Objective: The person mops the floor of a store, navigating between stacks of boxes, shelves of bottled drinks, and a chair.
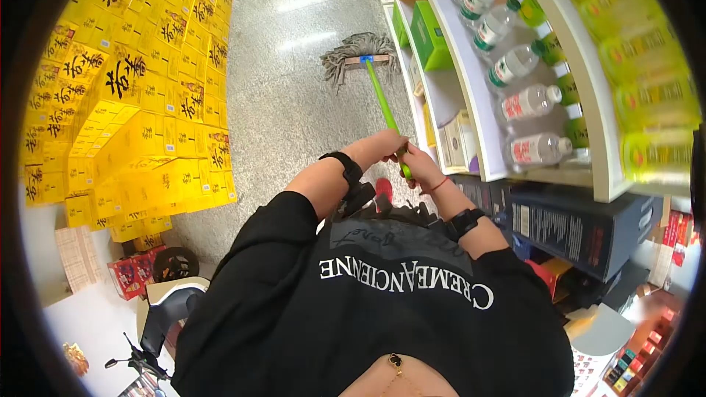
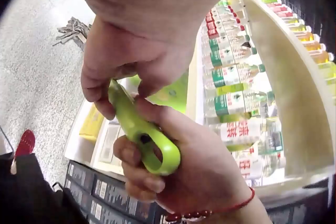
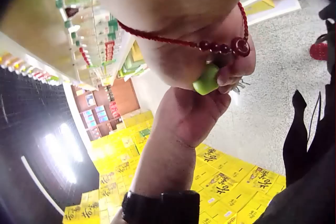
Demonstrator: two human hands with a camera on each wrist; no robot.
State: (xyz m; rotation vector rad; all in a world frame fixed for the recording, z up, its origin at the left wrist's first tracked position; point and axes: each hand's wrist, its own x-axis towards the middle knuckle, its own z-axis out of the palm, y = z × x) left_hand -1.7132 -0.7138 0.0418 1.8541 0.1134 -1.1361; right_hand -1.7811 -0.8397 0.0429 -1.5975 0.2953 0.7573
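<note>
A mop (image 1: 381, 94) with a bright green handle reaches away from me, its grey string head (image 1: 340, 68) spread on the speckled floor beside the shelf. My left hand (image 1: 381, 148) grips the handle a short way below its top end. Close behind it, my right hand (image 1: 425, 167), with a red beaded bracelet at the wrist, holds the handle near that end. From the left wrist view, the looped green end (image 2: 163, 155) shows between the right hand's fingers and palm. In the right wrist view, the handle tip (image 3: 207, 80) pokes out of the right hand, with the left hand (image 3: 197, 113) just beyond.
Stacked yellow cartons (image 1: 147, 95) line the aisle's left side. On the right, a white shelf (image 1: 471, 103) holds several bottles (image 1: 515, 66) and a green box (image 1: 430, 37). Dark boxes (image 1: 581, 224) stand at its near end. A red shoe (image 1: 384, 190) shows below my hands.
</note>
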